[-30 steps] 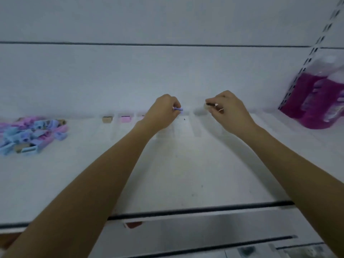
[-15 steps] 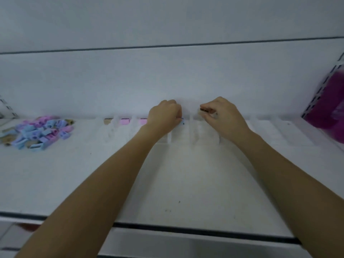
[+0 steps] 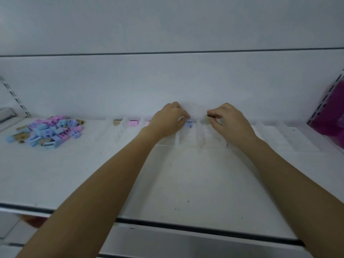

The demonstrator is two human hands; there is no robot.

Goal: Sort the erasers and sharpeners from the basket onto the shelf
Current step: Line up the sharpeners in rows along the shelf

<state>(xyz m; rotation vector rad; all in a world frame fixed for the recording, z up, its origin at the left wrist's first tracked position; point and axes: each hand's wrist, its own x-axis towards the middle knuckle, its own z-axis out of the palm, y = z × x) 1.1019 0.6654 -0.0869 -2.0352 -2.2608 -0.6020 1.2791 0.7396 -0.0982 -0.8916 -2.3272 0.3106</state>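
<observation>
Now slotting: blue sharpener (image 3: 189,123) pinched in left hand (image 3: 167,122), brown piece (image 3: 210,115) in right hand (image 3: 229,121); next, release squarely between dividers (image 3: 177,140).

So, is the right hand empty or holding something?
Holding. The right hand pinches a small brown item above the clear dividers.

One head-worn camera looks forward and slightly down from just before the flat white metal shelf (image 3: 176,183), facing its white back panel (image 3: 167,81) at close range. The left hand (image 3: 167,121) and right hand (image 3: 229,121) reach toward 12 o'clock, forearms entering from 6 o'clock.
</observation>
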